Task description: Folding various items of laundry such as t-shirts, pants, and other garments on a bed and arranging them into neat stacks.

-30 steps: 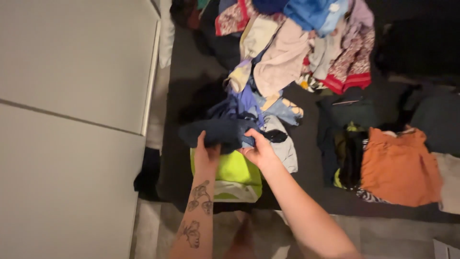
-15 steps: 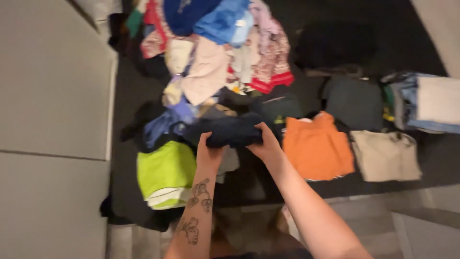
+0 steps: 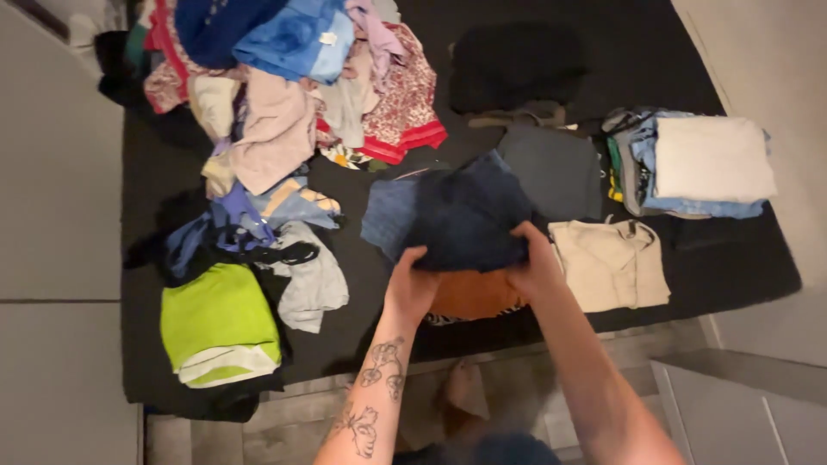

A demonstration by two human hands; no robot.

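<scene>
Dark navy folded cloth garment [image 3: 465, 215] sits between my hands above the orange folded top [image 3: 472, 294] on the black mat [image 3: 741, 267]. My left hand [image 3: 412, 288] pinches its near edge at seven o'clock; my right hand [image 3: 534, 263] closes on the corner at four o'clock. It looks soft, light and floppy, best held by both near corners. A beige folded piece [image 3: 612, 263] lies at three o'clock.
</scene>
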